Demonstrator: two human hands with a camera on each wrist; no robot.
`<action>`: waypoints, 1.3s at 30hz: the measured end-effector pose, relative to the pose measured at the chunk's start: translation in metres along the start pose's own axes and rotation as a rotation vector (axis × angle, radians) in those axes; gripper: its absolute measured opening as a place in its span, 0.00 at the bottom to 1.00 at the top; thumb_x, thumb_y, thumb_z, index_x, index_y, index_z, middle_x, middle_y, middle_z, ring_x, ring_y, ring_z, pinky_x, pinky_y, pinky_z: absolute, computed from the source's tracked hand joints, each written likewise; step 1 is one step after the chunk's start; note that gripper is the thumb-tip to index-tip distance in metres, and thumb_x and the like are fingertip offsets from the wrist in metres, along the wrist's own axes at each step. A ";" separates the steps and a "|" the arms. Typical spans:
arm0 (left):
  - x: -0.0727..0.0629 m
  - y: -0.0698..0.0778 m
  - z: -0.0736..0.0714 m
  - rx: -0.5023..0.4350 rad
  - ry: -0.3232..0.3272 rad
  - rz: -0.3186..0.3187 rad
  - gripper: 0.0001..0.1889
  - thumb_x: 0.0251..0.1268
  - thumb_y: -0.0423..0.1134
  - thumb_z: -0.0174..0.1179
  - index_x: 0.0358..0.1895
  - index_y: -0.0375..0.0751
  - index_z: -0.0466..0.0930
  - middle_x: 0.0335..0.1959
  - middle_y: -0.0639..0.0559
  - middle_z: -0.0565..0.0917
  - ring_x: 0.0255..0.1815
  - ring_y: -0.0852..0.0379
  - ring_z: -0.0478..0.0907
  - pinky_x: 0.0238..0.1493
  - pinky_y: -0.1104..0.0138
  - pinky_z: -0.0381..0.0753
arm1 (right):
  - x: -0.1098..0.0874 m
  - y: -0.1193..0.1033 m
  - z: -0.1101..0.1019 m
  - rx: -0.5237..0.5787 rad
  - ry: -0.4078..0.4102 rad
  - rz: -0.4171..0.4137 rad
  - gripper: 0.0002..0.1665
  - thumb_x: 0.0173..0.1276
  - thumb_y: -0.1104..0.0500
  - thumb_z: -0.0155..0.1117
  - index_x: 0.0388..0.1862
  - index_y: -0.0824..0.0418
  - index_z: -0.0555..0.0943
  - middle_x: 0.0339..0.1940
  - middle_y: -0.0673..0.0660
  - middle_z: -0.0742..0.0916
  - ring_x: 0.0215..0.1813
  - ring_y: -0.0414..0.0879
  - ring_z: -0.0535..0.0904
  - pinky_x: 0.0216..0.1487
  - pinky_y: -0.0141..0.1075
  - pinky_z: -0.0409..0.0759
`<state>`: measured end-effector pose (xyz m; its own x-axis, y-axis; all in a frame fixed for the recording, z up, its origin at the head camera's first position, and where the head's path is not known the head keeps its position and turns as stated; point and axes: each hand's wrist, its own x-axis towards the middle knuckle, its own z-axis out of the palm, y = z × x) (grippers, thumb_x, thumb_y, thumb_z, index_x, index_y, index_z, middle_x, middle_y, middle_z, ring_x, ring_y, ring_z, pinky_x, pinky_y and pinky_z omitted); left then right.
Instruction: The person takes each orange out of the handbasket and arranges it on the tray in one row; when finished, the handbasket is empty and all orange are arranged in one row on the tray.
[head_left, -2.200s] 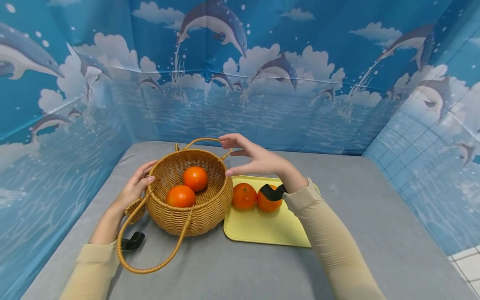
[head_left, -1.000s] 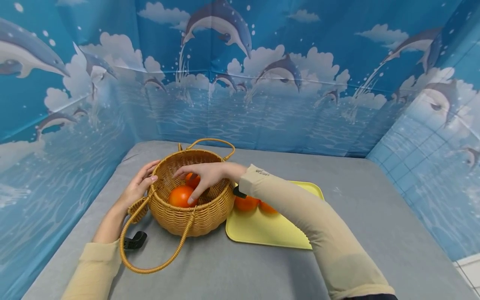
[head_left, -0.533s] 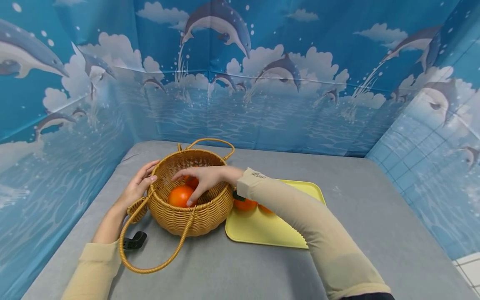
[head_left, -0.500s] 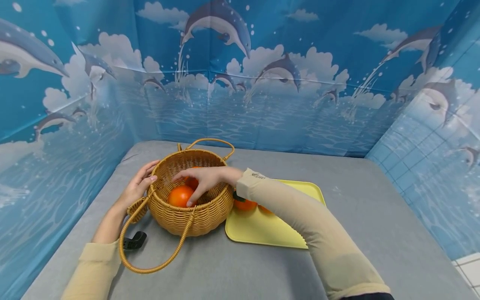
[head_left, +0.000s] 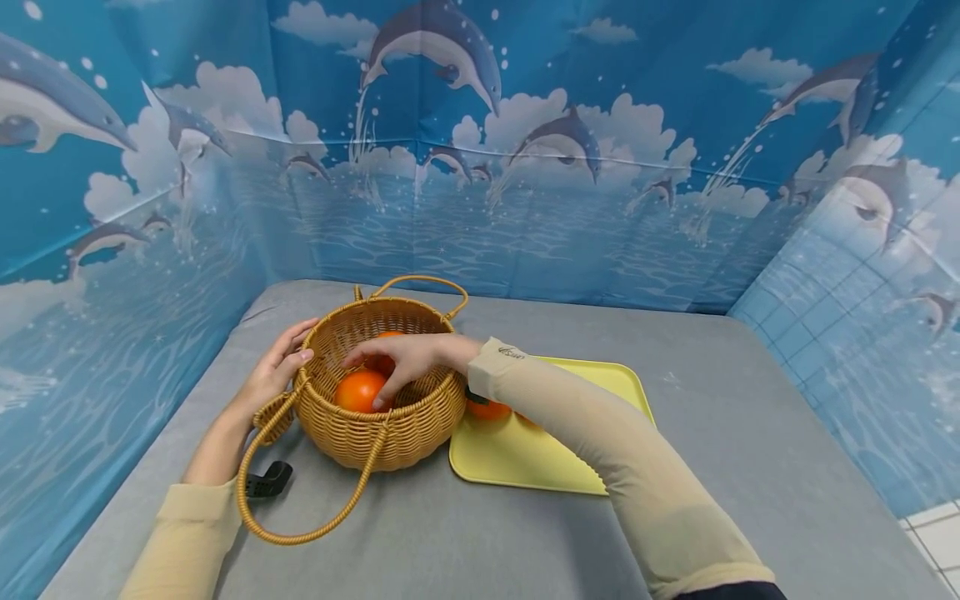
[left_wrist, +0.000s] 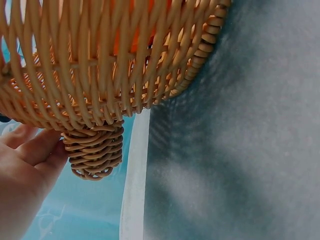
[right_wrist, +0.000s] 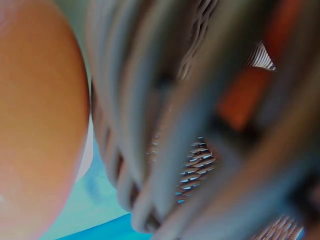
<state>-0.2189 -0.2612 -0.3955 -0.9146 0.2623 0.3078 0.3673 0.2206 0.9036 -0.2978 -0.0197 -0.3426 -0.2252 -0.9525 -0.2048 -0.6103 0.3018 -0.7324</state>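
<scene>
A round wicker basket [head_left: 405,433] stands on the grey surface with two orange fruits inside. In the head view my left hand [head_left: 266,379] rests against the basket's left side, thumb at the rim; in the left wrist view its fingers touch the outer wall beside a woven knob [left_wrist: 95,155]. My right hand [head_left: 408,362] reaches over the right rim into the basket. Its thumb lies on the right side of the near orange [head_left: 356,390], with bent fingers behind that fruit. The far orange [head_left: 390,335] is partly covered by the hand. The right wrist view shows blurred wicker [right_wrist: 165,125] up close.
Right of the basket lies a yellow tray [head_left: 517,462]; an orange [head_left: 489,410] on it is mostly covered by my right sleeve [head_left: 585,425]. One basket handle [head_left: 300,540] hangs toward me, the other [head_left: 427,277] stands behind. A dolphin-printed curtain [head_left: 480,208] encloses the back and sides.
My right hand has moved left and down from beyond the basket's right rim into the basket, onto the near orange, and then stayed nearly still. The left hand has kept its place.
</scene>
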 end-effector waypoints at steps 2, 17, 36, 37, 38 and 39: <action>-0.001 0.001 0.000 0.000 0.003 -0.005 0.26 0.75 0.38 0.41 0.73 0.40 0.50 0.70 0.31 0.55 0.64 0.32 0.58 0.51 0.77 0.69 | 0.001 0.000 0.000 -0.004 0.002 0.001 0.40 0.59 0.63 0.69 0.69 0.65 0.63 0.67 0.60 0.69 0.63 0.46 0.67 0.61 0.35 0.66; -0.002 0.001 -0.001 0.015 0.010 0.000 0.26 0.75 0.37 0.40 0.73 0.39 0.50 0.69 0.31 0.56 0.63 0.33 0.59 0.51 0.77 0.69 | 0.001 -0.002 0.001 -0.158 0.007 0.033 0.28 0.62 0.64 0.66 0.62 0.58 0.73 0.62 0.53 0.74 0.61 0.41 0.67 0.59 0.27 0.64; -0.001 0.003 0.003 0.008 0.019 0.001 0.26 0.75 0.37 0.41 0.73 0.41 0.51 0.69 0.31 0.56 0.64 0.34 0.59 0.52 0.77 0.68 | 0.000 -0.005 0.003 -0.198 0.033 0.034 0.22 0.59 0.66 0.69 0.53 0.59 0.75 0.51 0.52 0.78 0.50 0.41 0.71 0.54 0.31 0.69; -0.002 0.003 0.003 0.008 0.018 0.002 0.26 0.75 0.37 0.41 0.73 0.41 0.51 0.69 0.31 0.56 0.64 0.34 0.58 0.52 0.77 0.68 | 0.000 -0.005 0.003 -0.205 0.039 0.035 0.22 0.58 0.66 0.69 0.52 0.59 0.75 0.50 0.52 0.78 0.50 0.41 0.71 0.54 0.31 0.69; -0.002 0.003 0.003 0.010 0.018 0.001 0.26 0.75 0.37 0.41 0.73 0.41 0.51 0.69 0.31 0.56 0.64 0.34 0.58 0.52 0.77 0.67 | 0.000 -0.005 0.004 -0.212 0.043 0.037 0.22 0.58 0.66 0.69 0.51 0.60 0.75 0.50 0.52 0.78 0.50 0.41 0.72 0.54 0.31 0.69; -0.002 0.003 0.004 0.011 0.017 0.000 0.26 0.75 0.37 0.41 0.73 0.41 0.51 0.69 0.31 0.56 0.64 0.34 0.58 0.53 0.76 0.67 | 0.000 -0.004 0.004 -0.222 0.046 0.035 0.22 0.58 0.66 0.70 0.51 0.60 0.74 0.50 0.52 0.78 0.50 0.41 0.72 0.54 0.30 0.69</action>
<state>-0.2156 -0.2576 -0.3943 -0.9172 0.2460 0.3134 0.3695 0.2312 0.9000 -0.2921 -0.0207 -0.3419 -0.2810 -0.9399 -0.1939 -0.7524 0.3412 -0.5635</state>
